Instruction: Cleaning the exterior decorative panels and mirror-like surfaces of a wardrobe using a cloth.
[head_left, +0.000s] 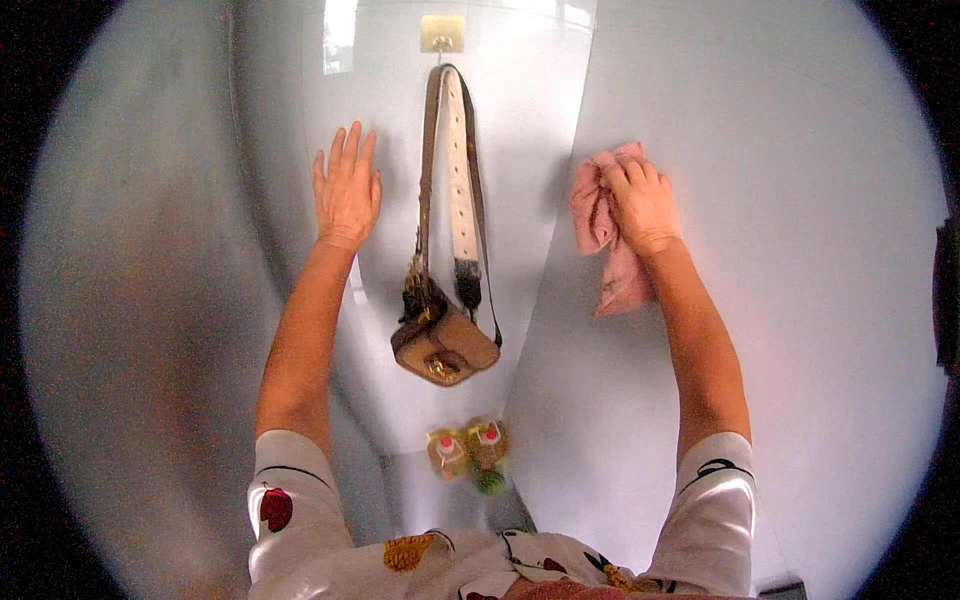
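A crumpled pink cloth (589, 206) is bunched under the fingers of my right hand (643, 196), against the pale wall panel (787, 225) on the right. My left hand (347, 187) holds nothing; its fingers are spread, palm towards the glossy white surface (390, 112) on the left. Whether that palm touches the surface, I cannot tell. Between my hands a small brown handbag (450, 341) with gold-coloured hardware hangs by its straps. One strap (459, 172) is white with a row of holes. The straps loop over a hook on a gold-coloured plate (442, 34).
Below the bag, near the floor, stand two jugs of yellow liquid with red caps, one left (446, 454) and one right (489, 439). A round green striped object (490, 481), like a watermelon, lies beside them. A dark vertical edge (247, 172) runs along the left.
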